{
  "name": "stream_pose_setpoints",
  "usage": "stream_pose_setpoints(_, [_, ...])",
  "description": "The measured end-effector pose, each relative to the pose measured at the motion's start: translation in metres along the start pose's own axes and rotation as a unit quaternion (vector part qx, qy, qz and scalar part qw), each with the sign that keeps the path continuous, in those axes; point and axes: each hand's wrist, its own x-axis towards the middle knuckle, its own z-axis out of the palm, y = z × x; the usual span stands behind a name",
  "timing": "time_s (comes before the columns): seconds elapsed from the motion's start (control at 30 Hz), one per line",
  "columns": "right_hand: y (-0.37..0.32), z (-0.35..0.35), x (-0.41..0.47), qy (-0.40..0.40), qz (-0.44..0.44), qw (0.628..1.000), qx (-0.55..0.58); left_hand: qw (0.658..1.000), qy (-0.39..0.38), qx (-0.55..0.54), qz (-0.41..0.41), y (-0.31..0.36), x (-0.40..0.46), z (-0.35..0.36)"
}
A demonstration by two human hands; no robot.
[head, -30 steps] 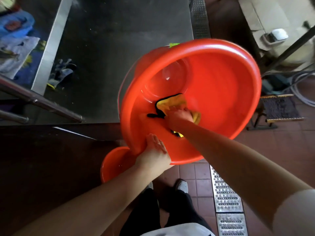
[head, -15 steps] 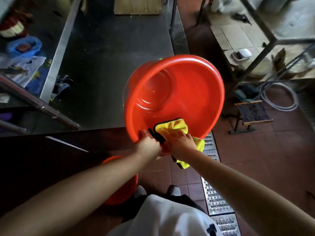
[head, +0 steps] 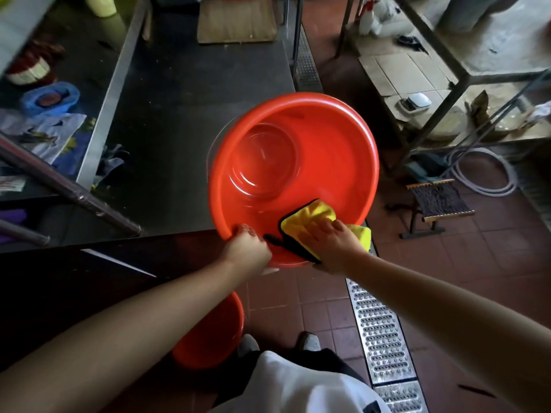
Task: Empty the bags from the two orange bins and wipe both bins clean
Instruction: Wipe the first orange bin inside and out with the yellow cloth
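An orange bin (head: 331, 162) is tilted with its open mouth facing me, its inside bare. My left hand (head: 246, 250) grips the near rim at the lower left. A yellow cloth with a black edge (head: 313, 222) lies over the near rim, and my right hand (head: 332, 242) presses on it with the fingers spread on top. The second orange bin (head: 211, 338) stands on the floor below my left arm, partly hidden by it.
A dark steel counter (head: 190, 114) runs on the left, with a metal bar (head: 68, 189) across its near end. A steel floor drain grate (head: 378, 332) lies on the red tiles at right. A small stool (head: 438, 201) and a metal rack (head: 465, 70) stand beyond.
The cloth and my right hand slid from deep inside the bin back to its near rim. The bin now sits farther from me, and my left hand stays on the rim.
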Motion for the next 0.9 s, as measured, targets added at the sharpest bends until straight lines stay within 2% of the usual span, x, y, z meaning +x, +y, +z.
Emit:
stream_pose_setpoints(0.13, [0.018,-0.011,-0.010,0.019,0.005,0.995,-0.093,0.999,0.010,0.040,0.009,-0.017,-0.008,0.007])
stream_pose_setpoints(0.27, [0.014,-0.001,-0.005,0.073,-0.024,0.992,-0.097,0.999,0.001,0.050,-0.020,-0.017,-0.006,0.011])
stream_pose_setpoints(0.4, [0.014,0.004,-0.007,0.130,-0.041,0.987,-0.079,0.995,-0.010,-0.050,-0.084,0.016,0.004,0.009])
stream_pose_setpoints(0.5, [0.011,0.002,-0.008,0.108,-0.030,0.993,-0.047,0.986,-0.004,-0.126,-0.106,0.040,0.018,0.000])
stream_pose_setpoints(0.57, [0.008,0.003,-0.005,0.055,-0.013,0.998,-0.015,0.983,-0.006,-0.140,-0.119,0.042,0.026,-0.003])
stream_pose_setpoints(0.67, [0.009,0.008,0.003,-0.017,-0.012,0.997,0.075,0.987,-0.014,-0.136,-0.086,0.039,0.028,0.005])
stream_pose_setpoints(0.8, [0.006,0.014,0.010,0.012,-0.006,0.994,0.110,0.992,-0.013,-0.115,-0.058,0.034,0.027,0.014])
stream_pose_setpoints(0.9, [-0.006,0.016,0.022,0.018,0.048,0.990,0.133,0.990,-0.025,-0.117,-0.068,0.033,0.031,0.012])
